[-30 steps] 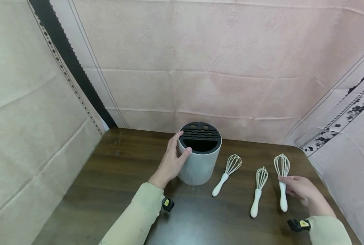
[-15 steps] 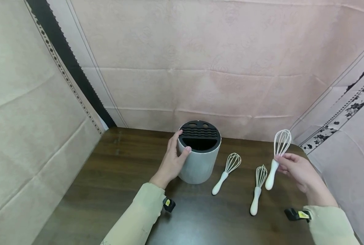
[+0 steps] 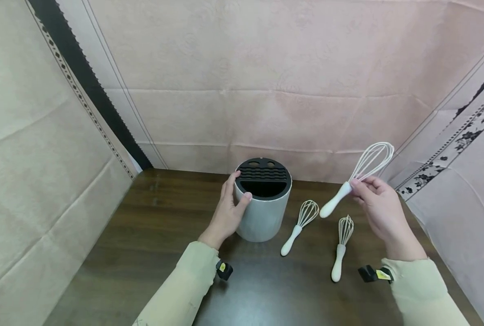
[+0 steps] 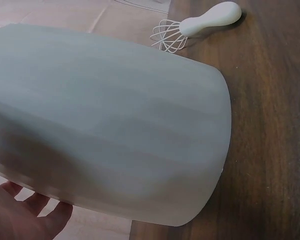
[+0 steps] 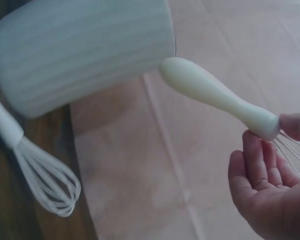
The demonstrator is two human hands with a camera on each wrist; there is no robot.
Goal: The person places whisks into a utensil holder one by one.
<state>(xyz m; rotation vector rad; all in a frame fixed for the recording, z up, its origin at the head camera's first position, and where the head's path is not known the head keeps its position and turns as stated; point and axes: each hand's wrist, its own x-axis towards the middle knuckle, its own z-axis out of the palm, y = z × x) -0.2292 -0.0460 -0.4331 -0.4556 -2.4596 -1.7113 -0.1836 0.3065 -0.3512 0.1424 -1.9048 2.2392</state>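
My right hand (image 3: 382,210) pinches a white whisk (image 3: 336,199) where the wires meet the handle. Raised above the table, this whisk tilts with its handle end down and left, toward the utensil holder. In the right wrist view its handle (image 5: 210,92) points at the holder. My left hand (image 3: 224,219) grips the upper left side of the grey cylindrical utensil holder (image 3: 263,222), thumb in front and fingers behind. The holder stands upright; its black slotted lid (image 3: 265,174) has a wide dark opening at the front. In the left wrist view, fingertips (image 4: 60,217) lie against the holder's wall.
Two more white whisks lie on the dark wooden table (image 3: 164,253): one whisk (image 3: 291,241) right of the holder, another whisk (image 3: 338,263) farther right and nearer me. Pale cloth (image 3: 290,90) hangs behind the table and along both sides.
My right hand has lifted the whisk from the table's right side, moved it up and left, and tilted its handle toward the holder. My left hand has stayed on the holder.
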